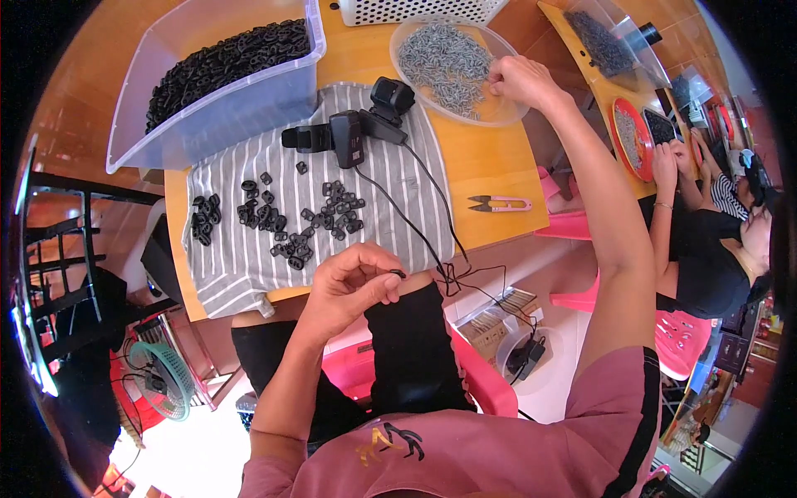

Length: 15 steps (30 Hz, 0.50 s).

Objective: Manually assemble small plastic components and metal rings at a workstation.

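Observation:
My left hand is raised in front of the table's near edge, over my lap. Thumb and forefinger pinch a small black plastic piece. My right hand reaches into a round clear tray at the back right, which holds many small silver screws. Its fingertips are pressed together at the edge of the screws, and what they grip is hidden. Small black plastic parts lie in loose groups on a grey striped cloth beyond my left hand.
A large clear bin full of black parts stands at the back left. Two black strapped devices trail cables over the table's front edge. Pink-handled thread snips lie at the right. Another person works at a table further right.

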Available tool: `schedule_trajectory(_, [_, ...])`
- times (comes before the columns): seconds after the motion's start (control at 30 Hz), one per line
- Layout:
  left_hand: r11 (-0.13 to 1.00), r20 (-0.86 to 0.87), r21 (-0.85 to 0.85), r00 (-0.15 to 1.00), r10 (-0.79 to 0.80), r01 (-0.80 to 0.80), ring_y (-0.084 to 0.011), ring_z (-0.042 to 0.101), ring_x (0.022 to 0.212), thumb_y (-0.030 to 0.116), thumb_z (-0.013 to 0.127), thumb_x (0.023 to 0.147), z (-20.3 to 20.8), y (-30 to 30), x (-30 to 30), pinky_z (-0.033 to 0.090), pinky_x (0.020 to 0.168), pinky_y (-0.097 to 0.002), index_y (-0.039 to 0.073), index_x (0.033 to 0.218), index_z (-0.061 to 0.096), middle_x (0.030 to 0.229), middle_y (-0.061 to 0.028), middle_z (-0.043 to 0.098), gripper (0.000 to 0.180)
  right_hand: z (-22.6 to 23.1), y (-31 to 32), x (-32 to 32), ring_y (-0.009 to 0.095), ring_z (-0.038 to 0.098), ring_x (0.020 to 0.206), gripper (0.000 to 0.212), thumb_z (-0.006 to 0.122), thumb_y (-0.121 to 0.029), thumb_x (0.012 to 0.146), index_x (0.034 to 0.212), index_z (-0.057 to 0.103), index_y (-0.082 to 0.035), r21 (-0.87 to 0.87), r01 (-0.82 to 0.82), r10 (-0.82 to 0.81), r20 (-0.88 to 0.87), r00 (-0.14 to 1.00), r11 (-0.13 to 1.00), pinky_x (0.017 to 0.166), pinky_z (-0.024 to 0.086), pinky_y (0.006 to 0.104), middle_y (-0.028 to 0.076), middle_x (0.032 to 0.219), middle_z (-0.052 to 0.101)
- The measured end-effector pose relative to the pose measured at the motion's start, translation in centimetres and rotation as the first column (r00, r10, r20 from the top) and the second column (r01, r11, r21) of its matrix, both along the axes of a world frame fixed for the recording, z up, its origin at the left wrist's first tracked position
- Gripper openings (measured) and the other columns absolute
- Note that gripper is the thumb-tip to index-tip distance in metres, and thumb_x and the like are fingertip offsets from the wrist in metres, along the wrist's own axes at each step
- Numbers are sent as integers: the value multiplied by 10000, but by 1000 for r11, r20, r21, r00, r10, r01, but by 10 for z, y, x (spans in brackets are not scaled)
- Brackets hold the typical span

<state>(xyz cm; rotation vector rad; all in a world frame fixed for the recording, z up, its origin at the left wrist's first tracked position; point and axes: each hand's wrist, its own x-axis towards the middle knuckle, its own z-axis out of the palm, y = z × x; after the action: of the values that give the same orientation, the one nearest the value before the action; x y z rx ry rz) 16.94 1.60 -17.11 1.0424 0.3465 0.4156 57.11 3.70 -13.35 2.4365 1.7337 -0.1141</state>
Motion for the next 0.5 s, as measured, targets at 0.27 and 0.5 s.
schedule_trajectory(0.27, [1000,27,-15,1000,-17,17,-109,578,712,-20,600,856,-4,3,-4,491,625,-236,2,953,577,920,-70,581,103,-2,3,3,279,632,794,132,613,-144,736,810,629,-36,-27,-3,2,-34,999,1000,702,483,384,128,815,652])
schedule_trajectory(0.5, [1000,32,-28,999,9,-8,-113,588,716,-12,607,856,-3,4,-3,489,615,-231,4,956,577,908,-70,587,106,12,-8,26,75,543,642,140,680,-161,733,777,634,-37,215,237,-64,-597,799,947,584,458,255,17,746,630])
